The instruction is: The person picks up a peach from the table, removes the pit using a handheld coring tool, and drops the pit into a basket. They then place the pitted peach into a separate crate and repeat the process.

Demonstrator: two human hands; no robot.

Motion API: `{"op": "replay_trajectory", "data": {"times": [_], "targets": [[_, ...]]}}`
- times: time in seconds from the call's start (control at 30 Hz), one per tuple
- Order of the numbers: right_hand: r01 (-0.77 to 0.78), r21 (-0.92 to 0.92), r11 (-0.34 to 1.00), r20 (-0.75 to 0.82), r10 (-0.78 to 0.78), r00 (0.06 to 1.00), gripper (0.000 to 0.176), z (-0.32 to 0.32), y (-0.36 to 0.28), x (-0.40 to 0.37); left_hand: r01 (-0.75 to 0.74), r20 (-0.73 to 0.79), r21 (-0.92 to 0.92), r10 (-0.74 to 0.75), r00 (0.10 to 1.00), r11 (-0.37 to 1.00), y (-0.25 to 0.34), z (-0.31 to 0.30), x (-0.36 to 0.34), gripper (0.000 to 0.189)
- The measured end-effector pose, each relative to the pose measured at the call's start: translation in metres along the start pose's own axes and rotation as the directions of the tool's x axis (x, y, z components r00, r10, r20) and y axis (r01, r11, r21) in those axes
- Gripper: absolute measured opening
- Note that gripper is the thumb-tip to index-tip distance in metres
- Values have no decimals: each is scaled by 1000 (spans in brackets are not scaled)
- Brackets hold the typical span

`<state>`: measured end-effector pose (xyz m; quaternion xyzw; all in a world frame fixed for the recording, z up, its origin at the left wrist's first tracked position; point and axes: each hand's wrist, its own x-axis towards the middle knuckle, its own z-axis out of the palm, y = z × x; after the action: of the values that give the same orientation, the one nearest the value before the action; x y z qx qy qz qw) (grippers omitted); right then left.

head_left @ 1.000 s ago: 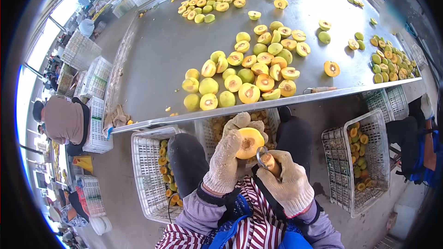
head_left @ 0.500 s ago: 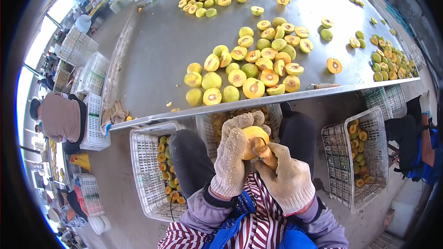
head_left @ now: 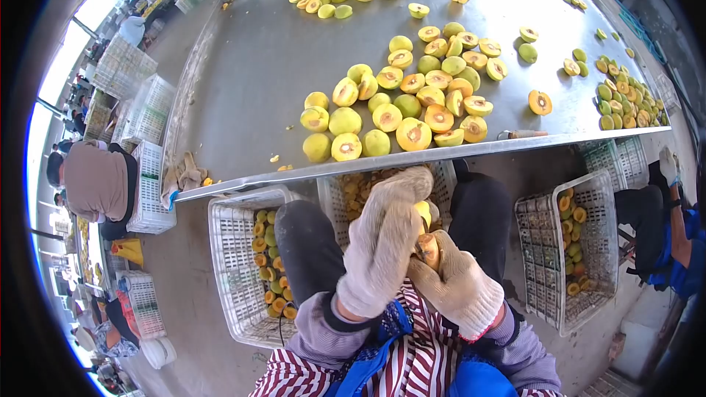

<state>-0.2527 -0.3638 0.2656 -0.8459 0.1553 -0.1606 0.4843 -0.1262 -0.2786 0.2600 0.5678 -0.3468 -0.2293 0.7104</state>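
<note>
My left hand point(head_left: 384, 242), in a worn cream knit glove, is closed around a yellow peach half point(head_left: 423, 212); most of the fruit is hidden behind the fingers. My right hand point(head_left: 460, 279), gloved likewise, grips the wooden handle of a pitting tool point(head_left: 427, 250) just below the peach half. The tool's metal end is hidden at this moment. Both hands are together above my lap, short of the table edge. Behind them, under the table, a crate point(head_left: 332, 209) holds cut fruit pieces between my knees.
Halved yellow-green peaches point(head_left: 412, 106) cover part of the metal table point(head_left: 250, 95). Another wooden-handled tool point(head_left: 521, 134) lies at its edge, and a glove point(head_left: 190, 173) at its left corner. Crates of halves stand left point(head_left: 220, 272) and right point(head_left: 610, 250). A co-worker point(head_left: 673, 231) sits at right.
My left hand has turned and its fingers have folded over the peach half, hiding more of it. The tool's curved metal end, visible before against the fruit, is now out of sight.
</note>
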Motion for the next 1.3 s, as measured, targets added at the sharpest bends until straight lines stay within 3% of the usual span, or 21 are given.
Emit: {"op": "replay_trajectory", "data": {"times": [0.03,0.1,0.17,0.23,0.27,0.3,0.37,0.43,0.47,0.5,0.57,0.63,0.67,0.77,0.8,0.9,0.93,1.03,1.1,1.17,1.3], "targets": [[-142,136,980,21,141,990,24,4,0,-1,11,50,90,-16,999,996,6,-5,4,41],[-279,263,924,53,275,960,24,6,3,-1,456,90,-215,-448,890,864,14,-5,11,34],[-414,480,773,208,359,910,22,8,5,-2,393,48,-134,-390,919,910,7,-2,7,32],[-563,567,600,374,422,826,21,-10,-9,5,-201,50,383,197,979,901,-6,-2,6,51],[-691,602,401,538,435,721,20,-18,-13,9,-171,58,365,161,985,915,-5,-1,3,46],[-693,601,399,538,439,720,20,-19,-12,9,-169,59,363,158,986,917,0,-3,7,46],[-702,657,275,584,403,704,21,-19,-11,7,352,205,78,-361,910,933,19,-9,20,42],[-717,663,214,632,354,690,22,-25,-6,5,349,173,102,-362,916,931,18,-4,20,33],[-730,666,151,672,301,676,22,-27,-5,4,-69,138,289,30,990,955,10,0,18,33],[-729,668,149,672,299,677,22,-27,-5,4,-450,183,460,414,891,765,4,3,14,34],[-733,659,165,674,301,674,24,-28,-5,3,-408,129,408,391,911,817,2,4,10,33],[-750,640,170,677,337,654,25,-24,-3,4,16,174,215,-54,983,976,3,-2,14,32],[-766,618,175,679,372,633,26,-20,-1,5,317,195,126,-337,921,940,9,-5,19,31],[-783,617,84,708,375,598,24,-20,4,3,284,255,161,-317,913,945,3,-5,21,44],[-774,633,-14,731,342,591,21,-21,6,2,22,267,301,-107,958,953,5,-3,24,42],[-739,664,-115,738,260,623,23,-20,10,-5,-197,316,332,88,945,922,-4,-1,26,25],[-739,662,-121,739,265,619,23,-18,12,-10,94,373,231,-177,911,969,2,-5,29,25],[-699,680,-220,726,74,683,23,-13,18,-14,157,445,-37,-124,887,987,-3,-8,29,38],[-688,660,-302,714,-33,699,25,-11,19,-14,35,393,-141,23,919,989,-8,-4,19,44],[-661,673,-331,693,-27,720,25,-8,16,-14,310,273,-204,-250,929,929,8,0,13,51],[-605,731,-316,651,56,757,25,-5,12,-8,474,170,-312,-442,881,824,2,7,11,53]]}}
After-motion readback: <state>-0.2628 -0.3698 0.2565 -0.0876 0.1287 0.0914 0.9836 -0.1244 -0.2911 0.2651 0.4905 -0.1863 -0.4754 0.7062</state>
